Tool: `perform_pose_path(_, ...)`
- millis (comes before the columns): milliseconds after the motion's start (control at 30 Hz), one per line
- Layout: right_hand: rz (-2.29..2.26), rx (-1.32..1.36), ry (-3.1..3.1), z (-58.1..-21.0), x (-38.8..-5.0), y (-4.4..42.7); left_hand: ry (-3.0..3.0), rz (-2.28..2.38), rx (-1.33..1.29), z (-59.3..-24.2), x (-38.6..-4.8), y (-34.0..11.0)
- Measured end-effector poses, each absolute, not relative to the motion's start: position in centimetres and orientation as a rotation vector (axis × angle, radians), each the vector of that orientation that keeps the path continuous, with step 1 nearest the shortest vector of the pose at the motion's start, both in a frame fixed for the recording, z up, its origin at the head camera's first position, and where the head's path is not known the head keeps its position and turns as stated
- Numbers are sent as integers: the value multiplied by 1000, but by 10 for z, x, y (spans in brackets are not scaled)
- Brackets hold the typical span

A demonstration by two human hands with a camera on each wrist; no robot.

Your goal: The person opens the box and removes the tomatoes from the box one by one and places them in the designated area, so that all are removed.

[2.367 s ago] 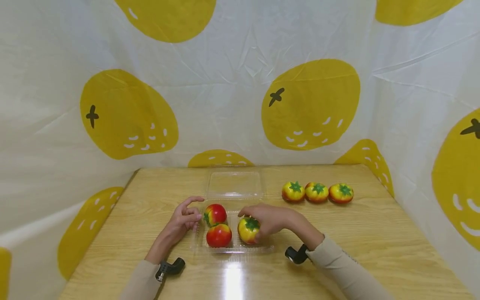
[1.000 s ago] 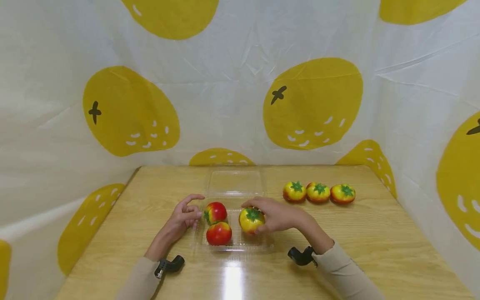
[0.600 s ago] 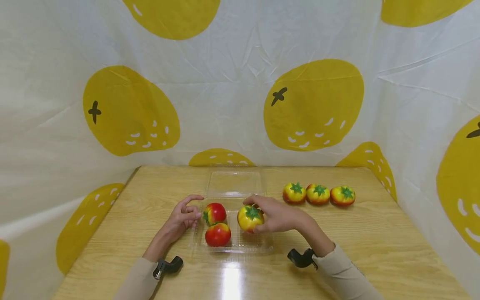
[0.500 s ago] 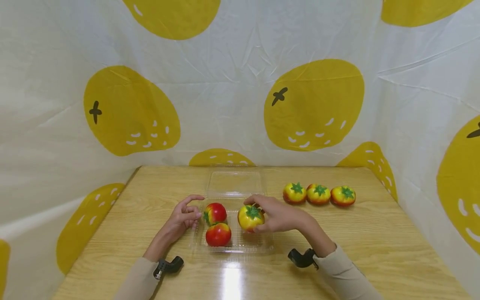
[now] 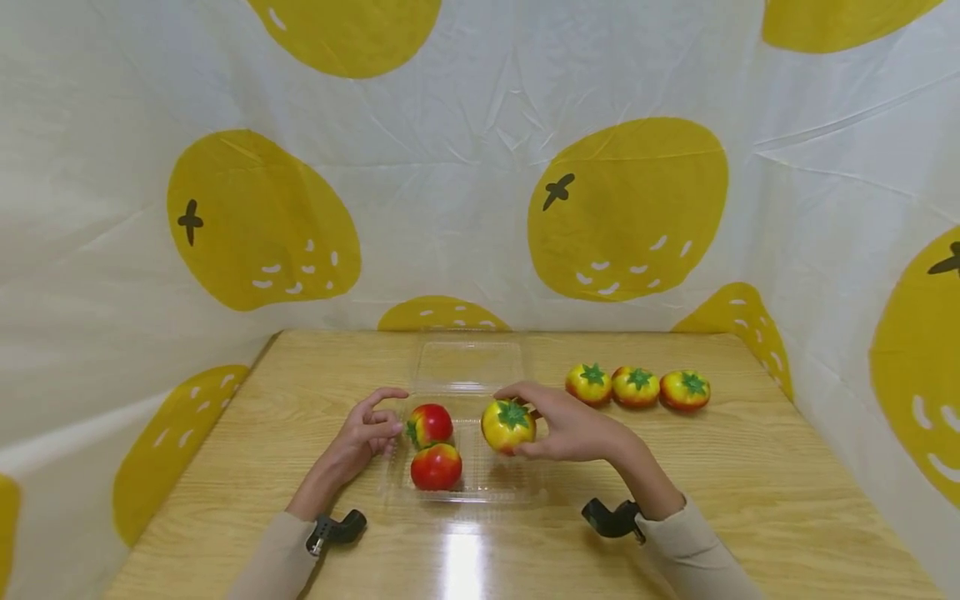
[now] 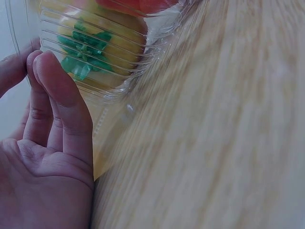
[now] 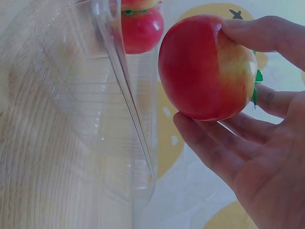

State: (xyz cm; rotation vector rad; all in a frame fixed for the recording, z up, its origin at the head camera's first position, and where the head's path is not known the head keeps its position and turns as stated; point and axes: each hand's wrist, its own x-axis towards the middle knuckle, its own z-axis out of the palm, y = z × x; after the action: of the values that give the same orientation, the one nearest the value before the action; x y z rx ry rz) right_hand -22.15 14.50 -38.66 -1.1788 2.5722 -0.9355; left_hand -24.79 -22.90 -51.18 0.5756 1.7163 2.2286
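Note:
A clear plastic container [image 5: 487, 497] lies open on the table. Two red toy tomatoes, a far one [image 5: 431, 425] and a near one [image 5: 437, 467], sit on its left side. My left hand [image 5: 360, 437] is at the left wall, thumb and curled fingers pinching the rim, index finger stretched out. Over the right half, my right hand [image 5: 573, 425] holds a yellow-red toy tomato [image 5: 507, 425] between thumb and fingers, green leaf upward. The right wrist view shows this tomato's red underside [image 7: 195, 71] apart from the container wall.
The container's lid [image 5: 470, 364] lies folded back behind it. Three more toy tomatoes, left [image 5: 588, 383], middle [image 5: 636, 387] and right [image 5: 685, 390], stand in a row at the back right of the wooden table [image 5: 750, 500]. A fruit-print cloth [image 5: 442, 208] hangs behind.
My right hand has raised the tomato from the container's right half and shifted it slightly right and away from me. The left hand has stayed at the rim.

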Motion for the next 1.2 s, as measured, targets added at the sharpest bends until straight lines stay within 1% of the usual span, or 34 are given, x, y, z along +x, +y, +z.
perform_pose_path(267, -987, -1204, 2609, -384, -222, 155, 1720, 2237, 555, -511, -248, -229)
perform_pose_path(533, -1067, -1130, 2607, -385, -220, 170, 1726, 2226, 574, -512, -249, -229)
perform_pose_path(867, -1056, -1134, 2671, -386, -219, 183, 1721, 2231, 574, -514, -248, -230)
perform_pose_path(1200, -1050, -1077, 2735, -386, -218, 197, 1732, 2222, 573, -513, -248, -230)
